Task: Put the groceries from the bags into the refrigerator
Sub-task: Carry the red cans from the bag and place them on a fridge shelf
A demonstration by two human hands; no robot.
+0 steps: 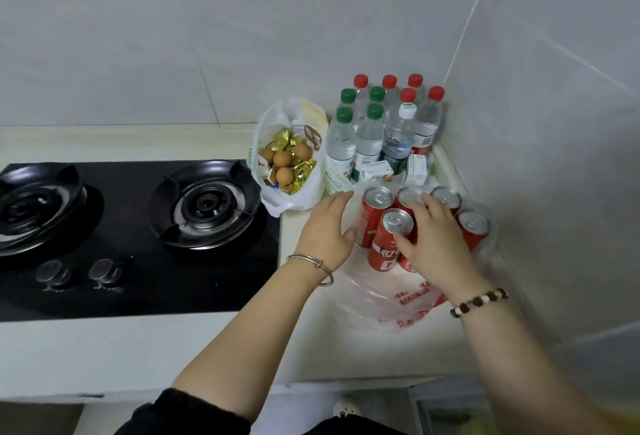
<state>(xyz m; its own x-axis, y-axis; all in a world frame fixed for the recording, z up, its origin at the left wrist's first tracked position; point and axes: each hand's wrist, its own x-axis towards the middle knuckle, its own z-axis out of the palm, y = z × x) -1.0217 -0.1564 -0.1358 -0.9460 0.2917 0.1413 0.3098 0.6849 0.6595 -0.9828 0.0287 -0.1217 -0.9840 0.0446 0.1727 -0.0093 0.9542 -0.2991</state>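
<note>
Cans: red, six tops counted, upright in a slack clear bag at the right end of the table. This is our current lot. Other entries, left to right:

- Stove: two burners, set into the table, well apart from the cans.
- Egg bag: white, open-mouthed, holding eggs and gold-wrapped pieces, just left of the cans.
- Left hand: fingers straight, holding nothing, laid against the bag at the cluster's left flank.
- Bottles: upright, red and green caps, packed in the corner behind the cans, with small cartons at their feet.
- Right hand: lying on the cluster, thumb against the front can, fingers reaching the can behind. We cannot tell whether it has closed on one.

We judge the right hand nearer. The cans' long axes run vertical, so they should lift straight up, clear of the bag. We cannot make out the refrigerator.
</note>
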